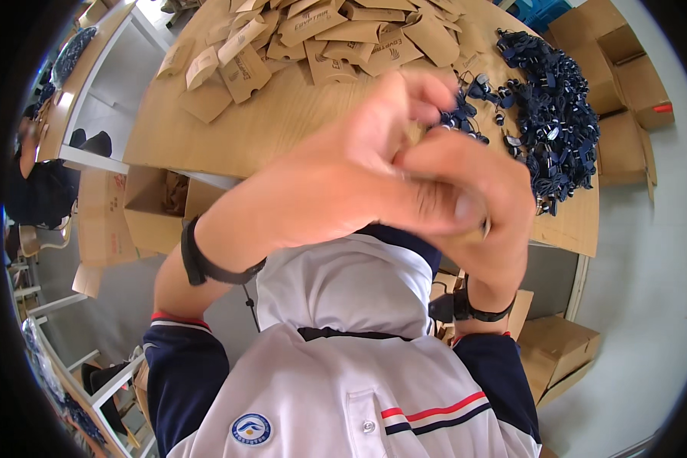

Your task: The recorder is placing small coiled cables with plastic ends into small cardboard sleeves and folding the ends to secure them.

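Light but tangle-prone, with the grip unreadable

In the head view, my left hand (359, 164) and right hand (504, 191) overlap above the bench (244, 145), fingers partly curled; blur keeps me from telling whether either holds anything. Dark-blue corded earphones (553, 114) lie heaped along the bench's right edge, strays just beyond my fingers. I judge them limp and easily snagged, best taken by a bundled cord. Flattish cardboard sleeves (359, 49) crowd the far edge; my forearms hide part of the near edge.
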The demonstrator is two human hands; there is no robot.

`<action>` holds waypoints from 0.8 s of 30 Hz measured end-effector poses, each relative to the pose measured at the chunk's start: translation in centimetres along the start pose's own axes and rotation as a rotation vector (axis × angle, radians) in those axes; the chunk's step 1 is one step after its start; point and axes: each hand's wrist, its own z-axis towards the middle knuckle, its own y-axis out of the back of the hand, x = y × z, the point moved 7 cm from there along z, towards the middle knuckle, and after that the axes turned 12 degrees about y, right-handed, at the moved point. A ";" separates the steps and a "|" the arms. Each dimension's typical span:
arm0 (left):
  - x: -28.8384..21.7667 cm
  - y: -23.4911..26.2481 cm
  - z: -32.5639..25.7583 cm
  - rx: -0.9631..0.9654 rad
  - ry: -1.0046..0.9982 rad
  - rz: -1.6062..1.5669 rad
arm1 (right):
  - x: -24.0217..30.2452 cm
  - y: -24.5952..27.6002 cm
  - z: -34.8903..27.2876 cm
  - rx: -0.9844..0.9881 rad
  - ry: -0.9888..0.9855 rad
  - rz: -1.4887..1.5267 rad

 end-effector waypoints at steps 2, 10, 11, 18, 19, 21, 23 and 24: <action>1.5 -0.4 0.0 0.050 0.100 -0.058 | -0.3 -0.2 -0.7 0.048 -0.001 0.048; -3.1 -1.3 -3.1 -0.437 -0.904 1.085 | -1.8 -1.2 -2.9 -0.261 -0.329 0.639; -2.3 -2.8 -3.0 -0.369 -1.001 1.356 | -1.6 -1.0 -3.0 -0.301 -0.288 0.660; -1.4 -3.7 -2.5 -0.705 -1.215 1.385 | -2.0 -1.9 -2.5 -0.516 -0.356 0.769; -1.4 -3.7 -2.4 -0.708 -1.246 1.362 | -2.1 -1.8 -2.7 -0.551 -0.399 0.683; -1.5 -3.9 -2.7 -0.726 -1.235 1.370 | -2.1 -1.4 -3.4 -0.613 -0.473 0.580; -1.5 -2.9 -2.3 -0.517 -1.060 1.441 | -1.6 -1.0 -3.7 -0.637 -0.537 0.517; -2.2 -4.3 -3.4 -0.441 -0.966 1.419 | -1.3 0.1 -4.7 -0.538 -0.443 0.496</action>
